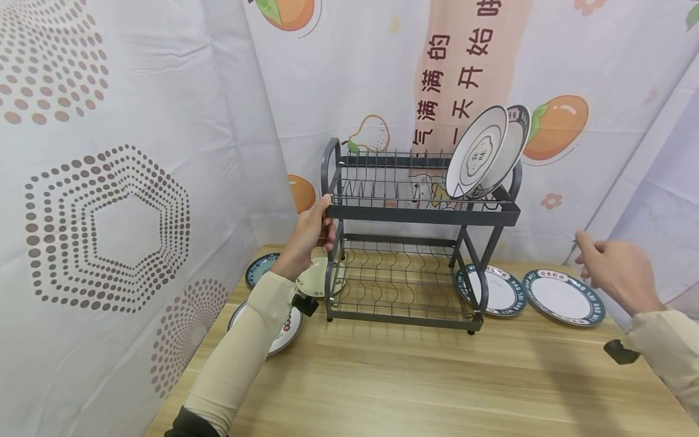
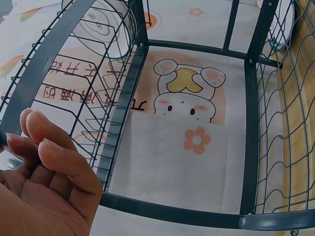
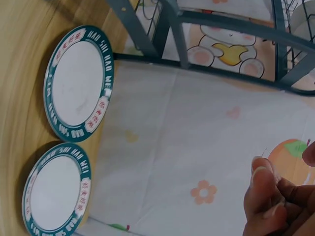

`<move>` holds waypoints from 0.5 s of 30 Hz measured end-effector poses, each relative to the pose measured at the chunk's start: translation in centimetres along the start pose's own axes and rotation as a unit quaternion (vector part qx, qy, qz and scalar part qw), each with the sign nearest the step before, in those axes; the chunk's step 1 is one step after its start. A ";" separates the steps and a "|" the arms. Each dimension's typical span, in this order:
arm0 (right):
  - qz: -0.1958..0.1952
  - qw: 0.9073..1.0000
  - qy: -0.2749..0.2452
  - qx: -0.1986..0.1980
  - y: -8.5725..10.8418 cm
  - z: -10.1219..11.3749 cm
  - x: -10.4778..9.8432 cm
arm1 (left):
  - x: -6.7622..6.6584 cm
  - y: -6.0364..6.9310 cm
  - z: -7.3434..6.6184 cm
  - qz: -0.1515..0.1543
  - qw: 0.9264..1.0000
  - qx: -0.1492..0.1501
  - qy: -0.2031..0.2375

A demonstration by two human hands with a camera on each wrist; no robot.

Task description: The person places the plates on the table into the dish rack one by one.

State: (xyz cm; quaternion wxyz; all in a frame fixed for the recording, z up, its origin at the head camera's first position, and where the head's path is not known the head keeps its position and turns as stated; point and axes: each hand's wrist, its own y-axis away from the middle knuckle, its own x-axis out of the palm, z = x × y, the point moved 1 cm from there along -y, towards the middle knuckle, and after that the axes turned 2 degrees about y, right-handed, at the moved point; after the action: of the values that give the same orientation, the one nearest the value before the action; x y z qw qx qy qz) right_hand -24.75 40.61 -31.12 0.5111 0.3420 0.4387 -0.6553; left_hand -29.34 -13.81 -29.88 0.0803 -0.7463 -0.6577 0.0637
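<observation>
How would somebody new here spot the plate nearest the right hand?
Find the dark grey two-tier metal rack. To its right, past one round white green-rimmed plate, lies a matching plate. Yours is farther from the rack.

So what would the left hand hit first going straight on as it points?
The dish rack, likely at its upper left corner; the left hand looks right up against it, though depth is unclear.

Dark two-tier metal rack [image 1: 426, 214] is standing on wooden table [image 1: 415, 382]. Two round white dishes [image 1: 474, 158] are sitting upper-tier right. Round green-rimmed plates [image 1: 565, 297] are lying right, round blue, cream and white plates [image 1: 312, 280] left.
</observation>
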 end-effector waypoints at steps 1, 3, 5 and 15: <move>0.004 1.000 0.000 0.004 0.0 -0.3 0.1 | 0.0 0.0 0.0 -0.001 1.000 0.000 0.001; 0.007 1.000 0.002 0.010 0.1 -1.1 0.3 | 0.0 0.0 0.0 -0.003 1.000 -0.002 0.002; 0.007 1.000 0.004 0.014 0.1 -1.8 0.6 | 0.0 0.0 0.0 -0.005 1.000 -0.004 0.004; 0.027 0.998 0.016 0.051 0.5 -5.1 1.8 | -0.2 0.0 0.0 -0.007 1.000 -0.006 -0.001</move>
State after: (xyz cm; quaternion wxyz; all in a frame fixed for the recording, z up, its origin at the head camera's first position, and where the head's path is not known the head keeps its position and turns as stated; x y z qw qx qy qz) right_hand -24.74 44.66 -34.75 0.5032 0.3898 0.4040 -0.6570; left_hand -29.32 -13.98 -29.85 0.0761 -0.7424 -0.6630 0.0600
